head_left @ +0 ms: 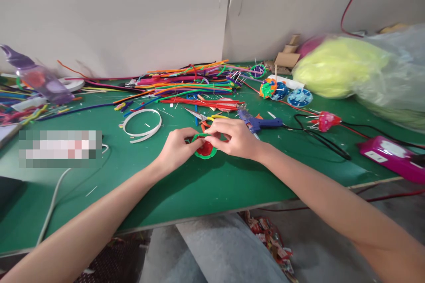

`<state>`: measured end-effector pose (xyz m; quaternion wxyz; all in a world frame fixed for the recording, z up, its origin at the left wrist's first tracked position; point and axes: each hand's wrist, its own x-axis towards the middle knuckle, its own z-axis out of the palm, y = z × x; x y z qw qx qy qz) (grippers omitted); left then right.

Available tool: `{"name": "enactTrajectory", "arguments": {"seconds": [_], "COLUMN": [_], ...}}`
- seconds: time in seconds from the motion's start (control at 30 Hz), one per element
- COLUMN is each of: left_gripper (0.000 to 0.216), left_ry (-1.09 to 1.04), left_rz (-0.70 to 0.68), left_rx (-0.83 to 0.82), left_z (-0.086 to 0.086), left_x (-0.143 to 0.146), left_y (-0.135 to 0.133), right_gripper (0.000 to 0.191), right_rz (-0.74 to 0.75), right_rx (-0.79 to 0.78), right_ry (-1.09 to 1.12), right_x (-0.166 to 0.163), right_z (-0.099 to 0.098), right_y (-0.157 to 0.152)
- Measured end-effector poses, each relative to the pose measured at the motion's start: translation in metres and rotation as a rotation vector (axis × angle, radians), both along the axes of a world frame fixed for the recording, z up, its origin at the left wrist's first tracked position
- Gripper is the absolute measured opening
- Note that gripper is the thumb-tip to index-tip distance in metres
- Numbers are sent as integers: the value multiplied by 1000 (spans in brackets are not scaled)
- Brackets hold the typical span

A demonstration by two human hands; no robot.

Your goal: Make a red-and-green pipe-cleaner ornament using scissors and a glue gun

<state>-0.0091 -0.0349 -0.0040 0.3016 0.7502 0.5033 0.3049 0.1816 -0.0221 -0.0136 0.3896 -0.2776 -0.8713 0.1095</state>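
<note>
Both hands meet over the green table [186, 185] on a small round craft piece [206, 149], red in the middle with a green pipe-cleaner rim. My left hand [177, 148] pinches its left side with closed fingers. Curled over its top and right side, my right hand [234, 138] grips it too. Just behind the hands lie yellow-handled scissors [202, 117] and a blue glue gun [257, 121].
A heap of coloured pipe cleaners [189, 84] lies at the back, a white headband [142, 124] to the left. Finished colourful balls [282, 90], a red spiky piece [327, 120], black cable, a pink power strip [388, 157] and a bag of yellow stuff [338, 66] sit to the right.
</note>
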Motion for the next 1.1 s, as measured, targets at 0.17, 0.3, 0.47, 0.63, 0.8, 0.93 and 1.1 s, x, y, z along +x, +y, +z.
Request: {"name": "enactTrajectory", "arguments": {"seconds": [0.17, 0.3, 0.47, 0.63, 0.8, 0.93, 1.1], "left_gripper": [28, 27, 23, 23, 21, 21, 19], "left_ry": [-28, -17, 25, 37, 37, 39, 60], "left_rz": [12, 16, 10, 6, -12, -26, -66], "left_rx": [-3, 15, 99, 127, 146, 164, 220], "left_z": [-1, 0, 5, 4, 5, 5, 2], "left_x": [-1, 0, 1, 1, 1, 0, -1], "left_y": [1, 1, 0, -1, -2, -3, -3], "right_gripper": [19, 21, 17, 24, 24, 18, 26], "right_rz": [98, 103, 5, 83, 103, 138, 121], "right_rx": [24, -51, -465, -907, -964, -1016, -964], "right_ry": [5, -14, 214, 251, 292, 315, 265], "right_x": [3, 2, -3, -6, -5, -3, -4], "right_z": [-1, 2, 8, 10, 7, 7, 10], "right_y": [2, 1, 1, 3, 5, 6, 3]}}
